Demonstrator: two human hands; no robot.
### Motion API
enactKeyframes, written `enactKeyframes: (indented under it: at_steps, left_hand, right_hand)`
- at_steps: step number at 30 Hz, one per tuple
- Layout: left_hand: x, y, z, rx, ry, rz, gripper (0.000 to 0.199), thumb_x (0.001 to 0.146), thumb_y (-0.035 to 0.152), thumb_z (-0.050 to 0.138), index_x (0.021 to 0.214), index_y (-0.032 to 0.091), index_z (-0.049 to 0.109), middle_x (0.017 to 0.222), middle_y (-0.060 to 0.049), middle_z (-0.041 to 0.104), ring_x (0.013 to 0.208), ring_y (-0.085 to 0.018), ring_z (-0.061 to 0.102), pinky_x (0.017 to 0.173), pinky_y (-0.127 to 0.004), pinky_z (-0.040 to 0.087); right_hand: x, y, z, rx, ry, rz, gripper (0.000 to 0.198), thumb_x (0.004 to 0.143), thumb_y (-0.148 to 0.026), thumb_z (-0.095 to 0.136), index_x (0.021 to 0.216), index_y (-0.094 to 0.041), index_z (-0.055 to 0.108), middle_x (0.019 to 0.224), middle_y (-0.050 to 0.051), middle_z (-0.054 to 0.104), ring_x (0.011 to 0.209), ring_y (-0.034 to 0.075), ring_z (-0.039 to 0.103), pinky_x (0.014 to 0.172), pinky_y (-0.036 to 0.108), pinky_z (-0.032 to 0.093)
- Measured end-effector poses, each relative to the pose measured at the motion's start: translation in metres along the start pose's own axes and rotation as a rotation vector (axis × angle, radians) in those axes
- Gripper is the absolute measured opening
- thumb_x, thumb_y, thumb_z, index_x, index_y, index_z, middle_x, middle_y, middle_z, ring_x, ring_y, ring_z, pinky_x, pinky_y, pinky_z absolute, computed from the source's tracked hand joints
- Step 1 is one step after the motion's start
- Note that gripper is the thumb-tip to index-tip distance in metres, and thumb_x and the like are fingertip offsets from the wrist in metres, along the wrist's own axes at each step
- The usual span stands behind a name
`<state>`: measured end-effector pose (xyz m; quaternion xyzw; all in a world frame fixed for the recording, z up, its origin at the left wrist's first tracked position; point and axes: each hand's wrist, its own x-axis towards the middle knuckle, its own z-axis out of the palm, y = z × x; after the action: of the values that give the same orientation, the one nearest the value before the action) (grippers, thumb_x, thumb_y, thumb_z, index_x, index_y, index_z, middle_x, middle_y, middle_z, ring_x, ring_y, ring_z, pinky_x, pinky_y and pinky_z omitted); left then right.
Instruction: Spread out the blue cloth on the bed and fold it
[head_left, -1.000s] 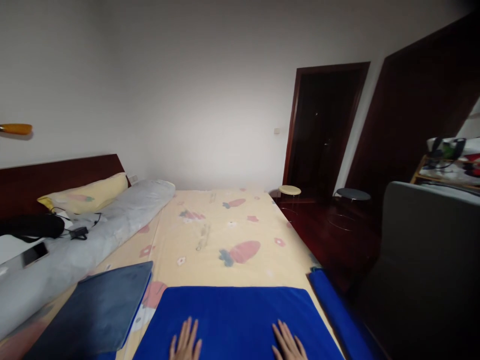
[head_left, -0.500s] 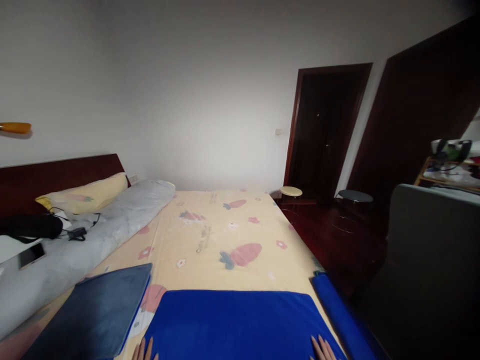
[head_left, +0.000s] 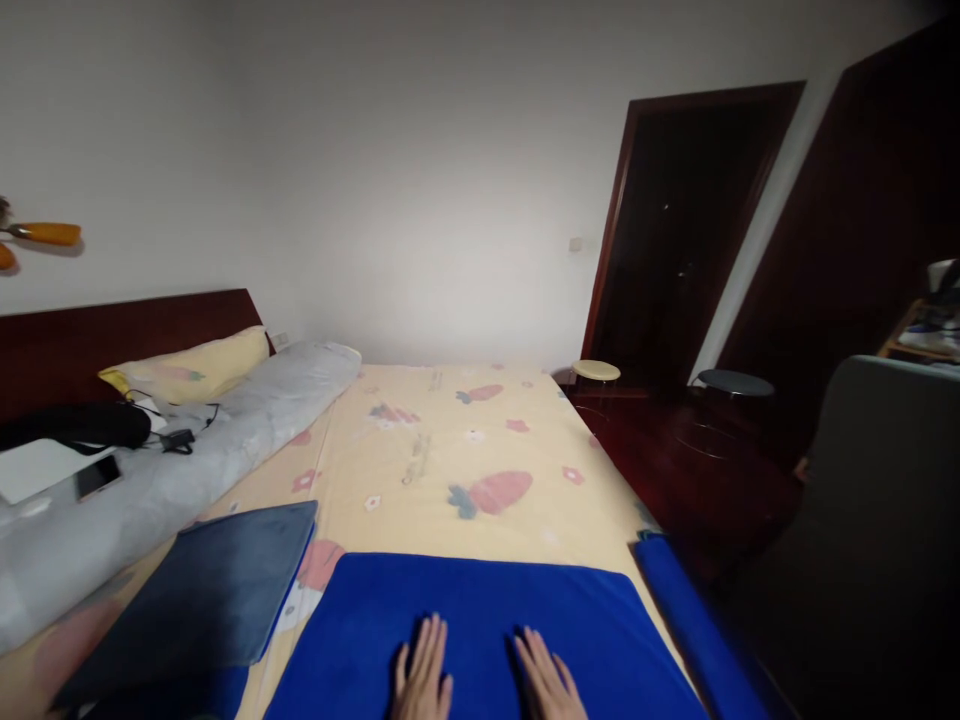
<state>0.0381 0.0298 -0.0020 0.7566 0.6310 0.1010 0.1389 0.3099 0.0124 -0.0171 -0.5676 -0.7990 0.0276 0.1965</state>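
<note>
A bright blue cloth (head_left: 480,600) lies spread flat on the bed, its far edge straight. My left hand (head_left: 424,672) rests palm down on the cloth left of its middle, fingers stretched out. To the right, my right hand (head_left: 547,675) also lies flat on it with fingers extended. Neither hand grasps anything. Beside the cloth on the left is a folded grey-blue cloth (head_left: 217,580) with a blue underside. Along the bed's right edge runs another blue cloth (head_left: 694,620), folded into a narrow strip.
The bed has a yellow carrot-print sheet (head_left: 420,440). A rolled grey quilt (head_left: 247,440), a pillow (head_left: 202,370), a phone (head_left: 97,477) and a black adapter (head_left: 178,440) lie at the left. Two stools (head_left: 596,371) and a dark chair back (head_left: 885,480) stand on the right.
Both hands have moved inward from the cloth's left and right sides towards its middle, and more of them shows. The view has shifted slightly.
</note>
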Motion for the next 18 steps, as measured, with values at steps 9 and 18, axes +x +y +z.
enactKeyframes:
  at_steps: [9,18]
  left_hand:
    - [0.059,0.008,-0.029,-0.013,-0.118,0.171,0.054,0.094,0.043,0.024,0.146,0.041,0.008,0.161,0.004,0.017,0.149,-0.021,0.02,0.122,-0.056,0.023]
    - [0.082,-0.128,-0.084,0.317,0.038,-0.416,0.059,0.093,0.051,0.022,0.148,0.03,0.013,0.162,0.001,0.017,0.15,-0.019,0.016,0.121,-0.05,0.018]
  right_hand:
    - [0.068,0.004,0.002,0.093,-0.134,-0.027,0.055,0.093,-0.051,0.037,0.145,-0.04,0.02,0.153,0.0,0.033,0.141,0.022,0.035,0.114,0.045,0.037]
    - [0.045,0.149,-0.041,-0.174,-0.113,0.508,0.065,0.091,-0.059,0.027,0.147,-0.028,0.023,0.158,0.001,0.026,0.146,0.021,0.022,0.119,0.049,0.023]
